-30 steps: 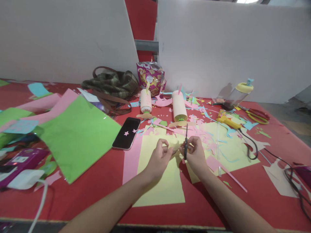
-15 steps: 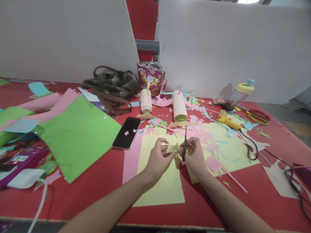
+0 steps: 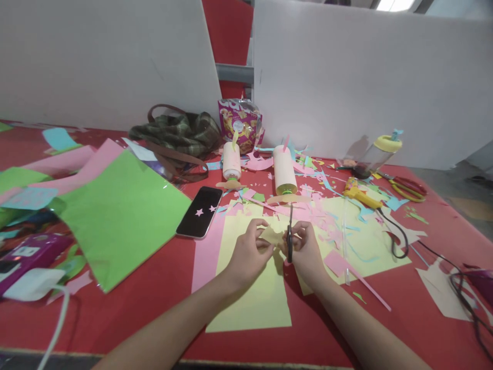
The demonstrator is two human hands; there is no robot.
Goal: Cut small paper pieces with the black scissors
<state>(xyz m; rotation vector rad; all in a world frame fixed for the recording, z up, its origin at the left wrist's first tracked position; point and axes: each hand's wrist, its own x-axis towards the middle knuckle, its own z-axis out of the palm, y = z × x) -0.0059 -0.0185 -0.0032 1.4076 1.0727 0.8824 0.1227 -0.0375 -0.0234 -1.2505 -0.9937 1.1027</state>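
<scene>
Thumb and fingers of the left hand [image 3: 246,259] are closed on a small pale-yellow paper piece [image 3: 271,235], pinched by its edge, up above the near middle of the table! And here's the right hand [image 3: 308,257], fingers wrapped around the black handles of the scissors [image 3: 289,241], blades pointing to the far side, right beside that little piece; whether these fingers grip the paper too, one cannot tell.

Below the hands lies a larger yellow sheet [image 3: 250,306], overlapping a pink sheet [image 3: 204,259] at its left. Just left of that, a dark-screened phone [image 3: 190,224] carries two pink paper stars [image 3: 199,212]. Further left, a broad green sheet [image 3: 123,216] spreads across the red table [image 3: 154,313].

Look beyond the hands: two pale cylinders, the left cylinder [image 3: 231,160] with a yellow strip on top, the right cylinder [image 3: 284,167] with a pink one, and paper scraps all around them! A purple snack bag [image 3: 248,133] stands behind, a plaid bag [image 3: 188,133] to its left. Over on the right, a yellow glue gun [image 3: 364,197] lies near a yellow-topped bottle [image 3: 376,156].
</scene>
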